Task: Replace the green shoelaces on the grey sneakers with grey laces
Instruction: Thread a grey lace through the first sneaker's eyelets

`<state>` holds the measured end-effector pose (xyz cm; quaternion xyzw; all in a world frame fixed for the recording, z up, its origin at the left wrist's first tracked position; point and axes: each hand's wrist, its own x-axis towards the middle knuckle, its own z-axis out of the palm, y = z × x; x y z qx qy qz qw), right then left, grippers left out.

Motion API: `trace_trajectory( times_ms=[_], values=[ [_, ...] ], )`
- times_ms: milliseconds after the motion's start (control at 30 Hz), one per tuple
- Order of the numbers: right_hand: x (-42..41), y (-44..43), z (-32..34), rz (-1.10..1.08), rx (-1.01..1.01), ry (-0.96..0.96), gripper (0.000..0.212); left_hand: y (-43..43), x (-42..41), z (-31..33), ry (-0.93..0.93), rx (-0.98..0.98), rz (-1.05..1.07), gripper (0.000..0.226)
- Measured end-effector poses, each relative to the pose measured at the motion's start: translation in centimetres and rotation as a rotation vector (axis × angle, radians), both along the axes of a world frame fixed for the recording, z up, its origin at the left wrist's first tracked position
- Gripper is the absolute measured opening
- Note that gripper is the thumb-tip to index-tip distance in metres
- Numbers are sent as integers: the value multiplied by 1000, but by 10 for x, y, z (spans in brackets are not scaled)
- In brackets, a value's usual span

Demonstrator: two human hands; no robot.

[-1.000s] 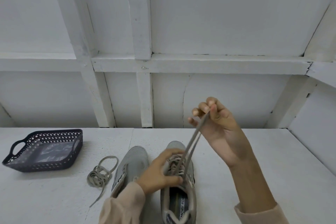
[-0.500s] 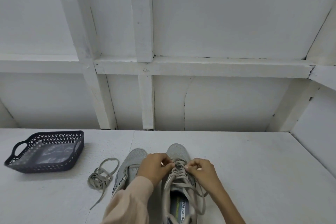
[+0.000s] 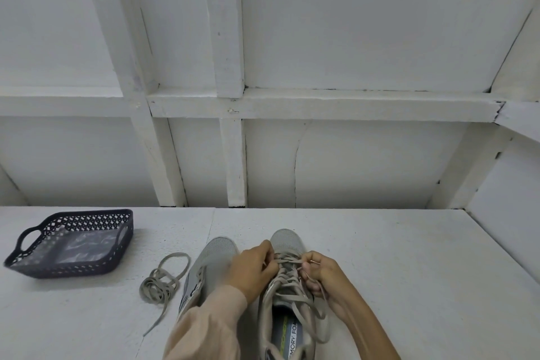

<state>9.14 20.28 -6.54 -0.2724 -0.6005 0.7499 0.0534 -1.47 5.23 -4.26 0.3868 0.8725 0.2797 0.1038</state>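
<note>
1. Head view, fingers first: the fingers [image 3: 267,249] of the left hand [image 3: 251,269] are curled tight. Their tips are on the threaded lace [image 3: 287,272] at the far-left end of the eyelet rows. We read that as a pinch.
2. The fingers [image 3: 310,267] of the right hand [image 3: 325,276] are also curled narrow. Thumb and forefinger pinch the same lace on the right side of the rows.
3. Both hands sit over the forefoot of the right sneaker [image 3: 287,238], one on each side of the tongue and close together. The left hand partly covers the gap between the shoes.
4. The threaded lace is greyish and criss-crosses up the tongue. Its slack ends loop past the right wrist and drop over the near right edge of the shoe.
5. The right sneaker is grey, toe pointing far, with its printed insole [image 3: 287,336] visible at the near end.
6. The left sneaker [image 3: 217,251] stands just beside it, parallel. We see no lace across its eyelets, and a beige sleeve [image 3: 210,327] hides its near part.
7. A loose lace [image 3: 162,283] lies bundled on the table [image 3: 394,272] just left of the left sneaker, one end trailing near. We can't tell its colour beyond grey-beige.
8. A dark perforated basket [image 3: 87,213] sits far left, well apart from the shoes. Something clear and crinkled lies inside it.
9. A white panelled wall [image 3: 350,38] stands behind the table.
</note>
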Motion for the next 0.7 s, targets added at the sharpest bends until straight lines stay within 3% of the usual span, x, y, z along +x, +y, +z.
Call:
trace_trajectory(
  times_ms=[100, 267, 333, 500, 700],
  values=[
    [0, 1, -4, -28, -130, 20, 20, 1, 1, 0, -49, 14, 43, 17],
    [-1, -6, -10, -79, -177, 81, 17, -5, -5, -5, -217, 66, 143, 21],
    [4, -6, -6, -70, -121, 101, 6, -8, -4, -4, -262, 121, 152, 19],
    [21, -4, 14, 128, 107, 42, 7, -11, -1, -1, -281, 210, 123, 18],
    [11, -9, 20, 78, 404, -66, 5, -11, -2, 5, -285, 158, 136, 13]
  ],
)
